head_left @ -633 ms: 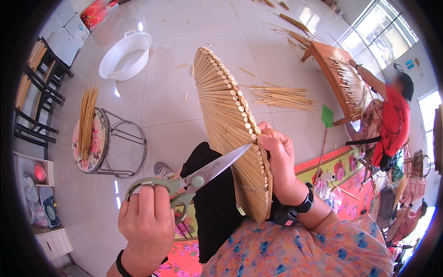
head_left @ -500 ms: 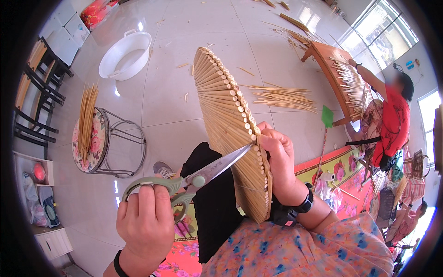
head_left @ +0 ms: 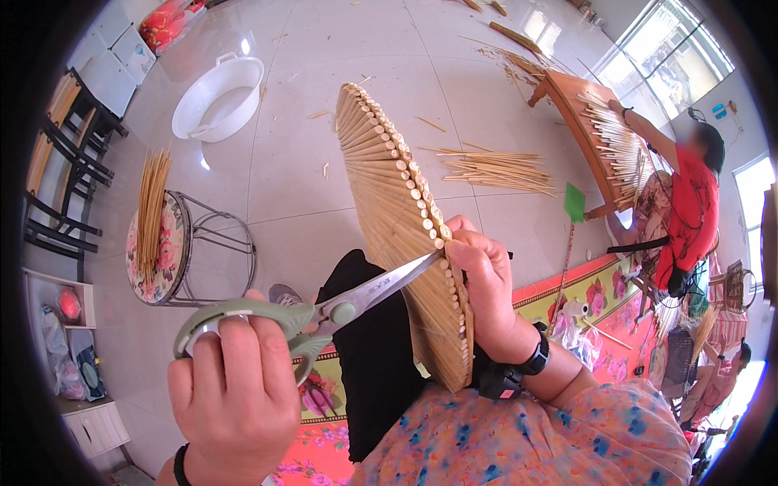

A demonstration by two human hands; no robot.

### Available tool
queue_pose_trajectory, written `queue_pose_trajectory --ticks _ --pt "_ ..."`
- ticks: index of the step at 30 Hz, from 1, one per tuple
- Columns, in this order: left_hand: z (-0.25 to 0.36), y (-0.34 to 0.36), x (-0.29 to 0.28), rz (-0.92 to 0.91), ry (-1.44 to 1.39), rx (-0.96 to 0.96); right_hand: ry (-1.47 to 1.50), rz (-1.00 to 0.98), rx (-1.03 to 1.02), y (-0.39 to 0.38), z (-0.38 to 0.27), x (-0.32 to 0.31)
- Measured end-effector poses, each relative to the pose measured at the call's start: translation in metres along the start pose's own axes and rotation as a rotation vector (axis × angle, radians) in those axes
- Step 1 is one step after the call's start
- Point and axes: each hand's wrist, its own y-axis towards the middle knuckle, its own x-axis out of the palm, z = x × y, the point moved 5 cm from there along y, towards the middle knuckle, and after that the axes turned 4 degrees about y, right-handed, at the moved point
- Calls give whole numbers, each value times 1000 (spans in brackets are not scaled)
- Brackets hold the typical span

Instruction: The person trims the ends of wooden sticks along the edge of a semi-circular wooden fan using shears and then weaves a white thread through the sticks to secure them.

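My left hand [head_left: 235,397] is closed around the green handles of a pair of scissors [head_left: 344,312]. Their silver blade reaches right to the rim of a round disc made of tightly packed straw stalks [head_left: 397,219]. Pale cut stalk ends line that rim. My right hand [head_left: 482,279] pinches the disc's edge beside the blade tip, thumb on the near side. The disc stands tilted on edge above my lap. Only one blade shows clearly; the other is hidden or overlapped.
A flowered stool [head_left: 174,251] at left bears a bundle of stalks [head_left: 152,215]. Behind it sits a white basin [head_left: 186,105]. Loose stalks [head_left: 498,170] lie on the tiled floor. At right, a person in red [head_left: 693,219] works over stalks at a wooden table [head_left: 563,105].
My left hand and the scissor handles have shifted left and slightly down. The blade tip stays at the rim, and the disc with my right hand has moved slightly left.
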Motion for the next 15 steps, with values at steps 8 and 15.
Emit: queue_pose_trajectory --ticks 8,15 --pt "0 1 1 -111 -112 -9 -23 -9 0 2 -1 1" --pt "-15 -21 10 -201 -323 -167 9 -13 -32 3 -3 -1"
